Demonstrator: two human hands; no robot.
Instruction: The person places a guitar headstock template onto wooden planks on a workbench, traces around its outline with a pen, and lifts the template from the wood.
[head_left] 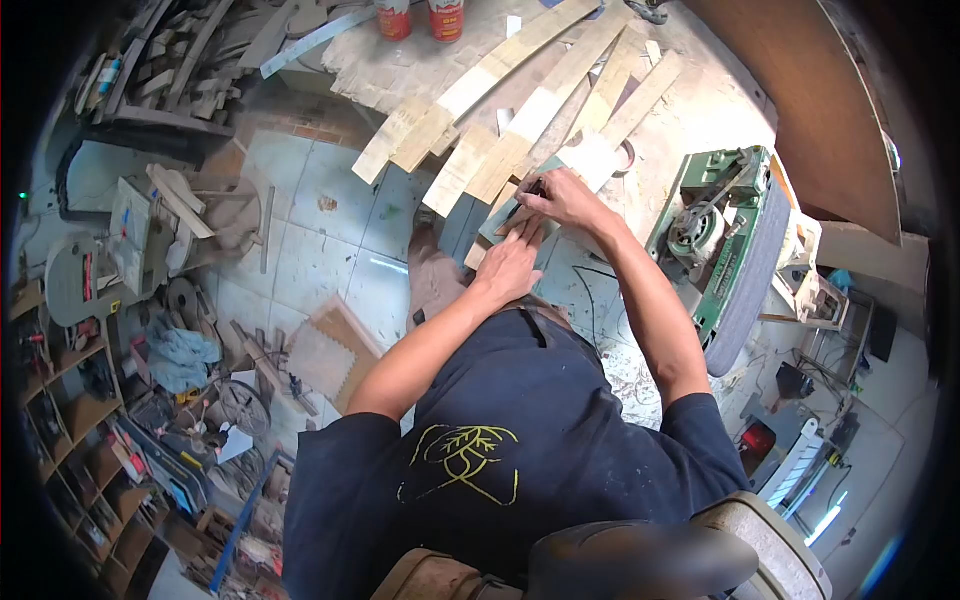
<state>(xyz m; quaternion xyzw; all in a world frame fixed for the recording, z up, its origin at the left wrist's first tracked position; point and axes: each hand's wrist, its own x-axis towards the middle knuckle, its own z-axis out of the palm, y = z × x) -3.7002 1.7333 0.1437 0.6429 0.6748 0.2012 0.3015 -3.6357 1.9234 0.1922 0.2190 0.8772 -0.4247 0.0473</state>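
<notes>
- Wooden shelf unit (70, 430), far left, loaded with small articles.
- Pale blue cloth (182, 358), crumpled, right of the shelf unit.
- Two red-and-white cans (393, 20) (447, 20), side by side on the far part of the desk (365, 70).
- Light wooden strips (545, 100), several, fanned out on the desk, near ends jutting past its edge towards me.
- My left hand (508, 268), palm down, fingers extended and resting on the workpiece.
- Grey-green workpiece (492, 229), narrow, in front of my waist at the desk's near side, just beside the strips; partly covered by my hands.
- Small dark item (536, 188), perhaps a marking tool; too small to tell.
- My right hand (568, 200), bent over the workpiece, just beyond the left, fingertips pinching the dark item.
- Green machine (700, 225) with a wide grey belt (752, 270), right of my right forearm.
- Large brown panel (820, 90), upper right, leaning at a slant.
</notes>
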